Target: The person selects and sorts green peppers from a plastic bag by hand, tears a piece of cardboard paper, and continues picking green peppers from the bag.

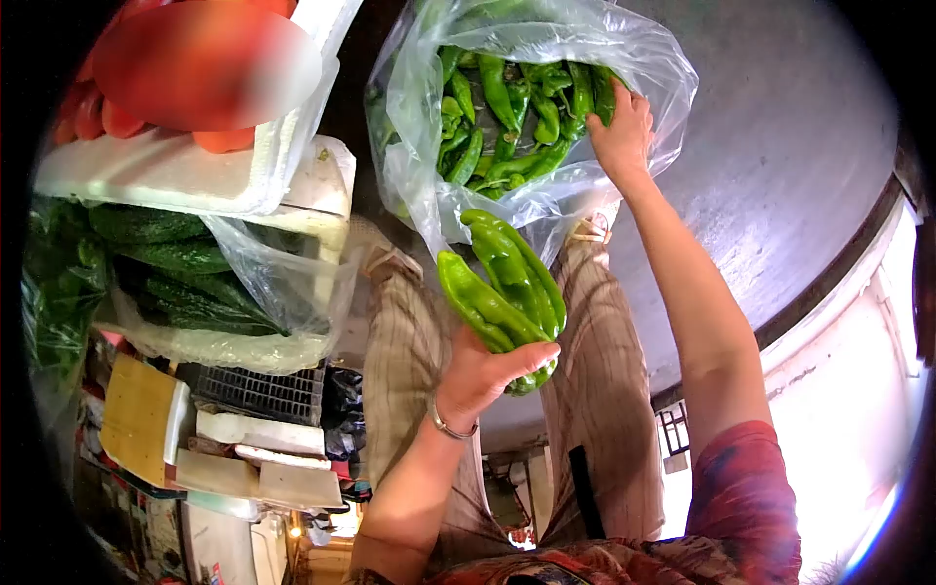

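Note:
In my left hand (492,369), closed and wearing a bracelet at the wrist, are a few long green peppers (502,273), held above my legs. My right hand (622,132) reaches inside a clear plastic bag (624,44). Its fingers curl round a dark green pepper (603,95) at the bag's right side; the fingertips are partly hidden. Several more green peppers (497,93) lie loose in the bag, which stands wide open on the floor in front of my feet.
To the left, a white foam box (175,180) holds red tomatoes (122,119), partly blurred. Below it, cucumbers (166,258) lie in a plastic-lined box. A black crate (258,390) and foam pieces (258,434) are stacked nearby. Grey floor (770,195) stretches to the right.

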The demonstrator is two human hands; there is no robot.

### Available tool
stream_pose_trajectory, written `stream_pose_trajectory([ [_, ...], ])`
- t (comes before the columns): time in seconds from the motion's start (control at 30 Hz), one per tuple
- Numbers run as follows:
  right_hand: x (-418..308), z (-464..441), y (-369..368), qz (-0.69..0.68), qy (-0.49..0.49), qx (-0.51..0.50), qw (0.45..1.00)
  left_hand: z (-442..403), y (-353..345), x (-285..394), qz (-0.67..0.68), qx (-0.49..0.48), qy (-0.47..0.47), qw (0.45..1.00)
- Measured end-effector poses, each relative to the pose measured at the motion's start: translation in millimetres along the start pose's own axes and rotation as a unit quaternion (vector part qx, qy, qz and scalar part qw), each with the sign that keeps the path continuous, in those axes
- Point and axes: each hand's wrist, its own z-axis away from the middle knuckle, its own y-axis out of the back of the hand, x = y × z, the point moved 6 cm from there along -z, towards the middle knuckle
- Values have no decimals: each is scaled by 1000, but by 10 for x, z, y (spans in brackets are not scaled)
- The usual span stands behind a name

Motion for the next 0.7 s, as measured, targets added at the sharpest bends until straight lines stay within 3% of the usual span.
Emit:
stream_pose_trajectory([
  [0.13,-161,-15,-41,26,-26,67,997,-4,28,12,29,11,13,999],
  [0.23,-46,-202,-75,-26,-29,36,999,4,52,13,4,8,2,1000],
  [0.27,-91,-185,-12,43,-7,48,998,17,53,2,3,9,5,1000],
  [0.37,-87,-258,29,74,-4,29,997,8,36,24,-4,14,-4,1000],
  [0.6,-157,-262,38,79,10,21,997,0,65,24,5,20,-14,1000],
  [0.7,-134,-305,63,109,59,37,992,-3,63,-4,15,23,-13,1000],
])
